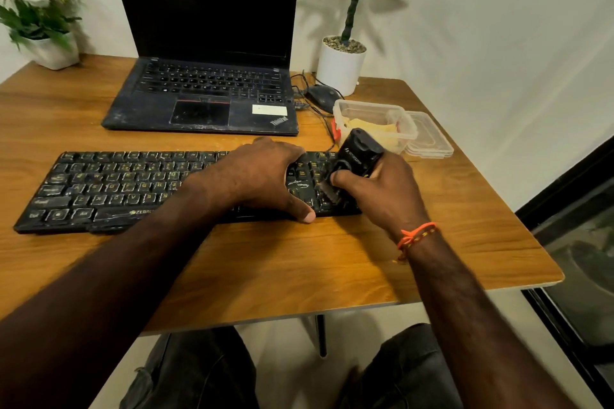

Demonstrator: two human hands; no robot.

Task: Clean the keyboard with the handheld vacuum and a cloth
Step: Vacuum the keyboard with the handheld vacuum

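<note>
A warm brown wood-grain tabletop (299, 262) with a pale edge and rounded corners stands against a plain off-white wall (498, 43), which carries soft leaf shadows to the right of the far plant. A thin dark metal leg (321, 335) shows under the near edge, above a light floor (285, 355). On the right, a black-framed glass door or window (578, 242) runs down the side, its pane dim and reflective.

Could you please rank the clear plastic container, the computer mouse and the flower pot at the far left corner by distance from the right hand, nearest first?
Measured from the right hand, which grips the handheld vacuum:
1. Clear plastic container, just behind the hand.
2. Computer mouse, farther back, beside the laptop.
3. Flower pot, far left corner of the table.
</note>
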